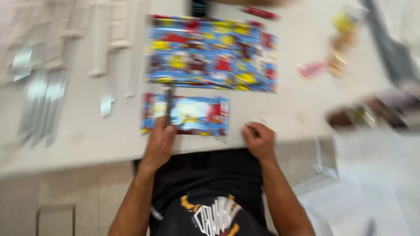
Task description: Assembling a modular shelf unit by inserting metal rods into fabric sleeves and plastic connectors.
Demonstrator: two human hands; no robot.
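Note:
The picture is badly blurred by motion. My left hand (pixel 160 142) grips a thin dark tool (pixel 168 105) that stands on a small colourful printed sheet (pixel 197 116) lying near the table's front edge. A larger sheet (pixel 212 54) with the same blue, red and yellow print lies just beyond it. My right hand (pixel 259 140) rests on the table edge to the right of the small sheet, fingers curled, and nothing shows in it.
White and silver strips (pixel 43 96) lie in rows at the left of the white table (pixel 297 109). Small coloured items (pixel 337 57) and a dark blurred object (pixel 372 116) sit at the right. White paper (pixel 350 192) lies low on the right.

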